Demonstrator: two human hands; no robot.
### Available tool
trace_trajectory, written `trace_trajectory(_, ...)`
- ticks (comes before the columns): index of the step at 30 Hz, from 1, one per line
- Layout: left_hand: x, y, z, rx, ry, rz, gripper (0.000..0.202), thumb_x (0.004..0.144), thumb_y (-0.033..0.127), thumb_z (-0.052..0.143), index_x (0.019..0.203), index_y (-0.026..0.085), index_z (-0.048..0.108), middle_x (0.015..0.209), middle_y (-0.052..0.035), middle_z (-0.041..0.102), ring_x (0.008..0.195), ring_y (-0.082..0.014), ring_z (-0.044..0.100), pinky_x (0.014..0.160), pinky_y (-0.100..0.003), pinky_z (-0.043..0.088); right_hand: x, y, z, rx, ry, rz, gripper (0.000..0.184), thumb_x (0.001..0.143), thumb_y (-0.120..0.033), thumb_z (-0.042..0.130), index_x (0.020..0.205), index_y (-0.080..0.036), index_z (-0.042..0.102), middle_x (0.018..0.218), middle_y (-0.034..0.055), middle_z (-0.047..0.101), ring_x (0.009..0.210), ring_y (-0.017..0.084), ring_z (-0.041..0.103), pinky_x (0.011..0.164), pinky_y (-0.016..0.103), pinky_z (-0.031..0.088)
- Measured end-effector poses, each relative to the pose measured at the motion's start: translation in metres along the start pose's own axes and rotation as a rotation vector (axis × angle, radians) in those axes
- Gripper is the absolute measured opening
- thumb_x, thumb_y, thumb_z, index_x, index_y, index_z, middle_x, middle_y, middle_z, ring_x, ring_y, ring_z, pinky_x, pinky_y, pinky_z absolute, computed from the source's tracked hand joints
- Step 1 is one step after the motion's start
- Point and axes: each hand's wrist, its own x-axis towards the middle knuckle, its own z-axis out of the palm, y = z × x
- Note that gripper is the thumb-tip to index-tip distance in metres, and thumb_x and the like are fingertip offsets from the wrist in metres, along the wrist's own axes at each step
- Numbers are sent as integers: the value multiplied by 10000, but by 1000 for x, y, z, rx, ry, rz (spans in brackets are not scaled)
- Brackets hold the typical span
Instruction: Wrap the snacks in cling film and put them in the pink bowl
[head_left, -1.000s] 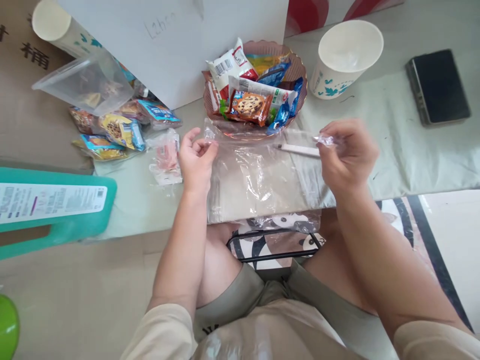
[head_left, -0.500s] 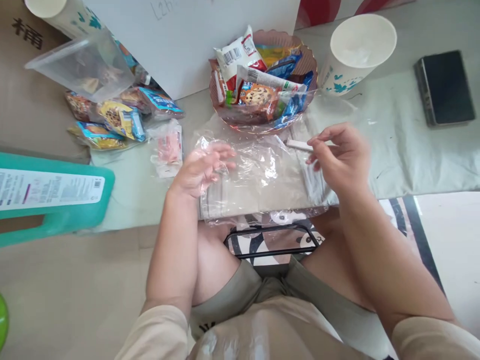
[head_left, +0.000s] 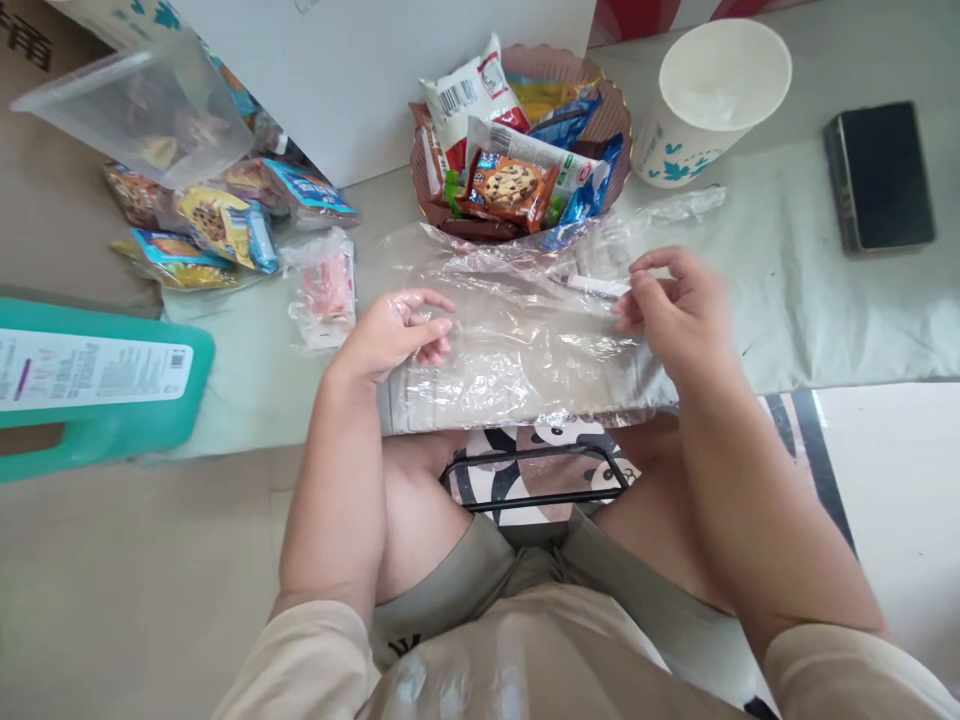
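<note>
A clear plastic bag point(head_left: 517, 345) lies spread and wrinkled on the table in front of me. Over its left edge, my left hand point(head_left: 401, 335) hovers with fingers loosely curled and apart, holding nothing I can see. At the bag's right side, my right hand point(head_left: 679, 310) pinches the end of a slim white pen-like stick point(head_left: 592, 286) with a dark tip pointing left. Shiny film lies around the stick; whether it is inside the bag I cannot tell. Just beyond stands a scalloped bowl point(head_left: 628, 150) of wrapped snacks point(head_left: 510, 188).
A white paper cup point(head_left: 679, 150) and a black-screened device point(head_left: 885, 180) stand at the right. Snack packs point(head_left: 225, 230), a clear plastic container point(head_left: 142, 110), a small pink-and-white packet point(head_left: 326, 290) and a teal bottle point(head_left: 150, 430) are at the left. A white box point(head_left: 360, 80) stands behind.
The film's far edge has lifted and now lies around the stick. My left hand's fingers have curled in more. The right hand keeps its pinch in nearly the same place. The view has shifted slightly.
</note>
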Motion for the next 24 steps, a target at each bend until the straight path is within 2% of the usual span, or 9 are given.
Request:
trace_trajectory(3,3,-1,2,-106,108,72,208,792,244,806,916,170,657,566,31,679,420,-96,622,411,-168,447,0,-1,-2,71,-29,32,238,781,-243,782,989,-253,667,615,-48,663,510,122,617,516,257,515)
trace_trajectory(6,7,0,3,-166,175,46,130,837,219,739,927,192,650,575,33,698,398,-89,608,393,-161,427,0,1,-3,45,-116,40,159,716,-223,805,819,-234,683,639,-24,668,518,128,622,502,267,522)
trace_trajectory(10,6,1,3,-221,219,106,62,809,203,709,852,213,666,479,51,635,291,-80,470,311,-181,271,1,5,-4,-73,33,-64,123,764,-270,768,722,-258,653,468,-60,497,364,101,437,363,243,329)
trace_trajectory(11,5,1,3,-253,227,154,63,792,208,722,823,217,668,470,55,622,290,-77,453,314,-186,262,1,5,-4,-71,89,-128,112,777,-284,755,731,-263,655,498,-51,521,373,97,423,365,243,308)
trace_trajectory(14,4,0,1,-353,211,268,95,773,232,747,750,225,656,481,53,604,332,-81,473,346,-196,297,2,8,-6,28,165,-412,100,793,-342,734,757,-269,676,819,23,706,604,144,604,461,265,402)
trace_trajectory(16,5,-1,0,-391,220,251,103,773,212,743,728,215,650,502,43,599,378,-84,512,376,-192,340,3,10,-6,55,143,-536,86,777,-341,741,753,-273,696,918,42,721,792,195,671,536,291,447)
trace_trajectory(20,9,-3,-1,-371,230,89,107,742,121,730,695,181,655,610,7,662,516,-88,603,497,-192,457,4,11,-9,-47,134,-507,142,807,-306,721,673,-281,682,879,47,664,868,223,657,698,371,515)
trace_trajectory(22,9,-4,-2,-383,218,79,116,715,113,726,669,190,652,635,4,673,560,-101,622,546,-216,485,2,9,-11,-15,135,-495,192,823,-328,732,647,-282,672,885,55,648,922,239,649,810,417,526)
trace_trajectory(24,9,-5,-4,-407,209,107,134,681,113,733,641,203,643,666,8,683,592,-108,629,581,-240,493,-1,7,-12,38,138,-506,237,806,-372,768,619,-276,658,866,59,633,946,249,638,815,418,513)
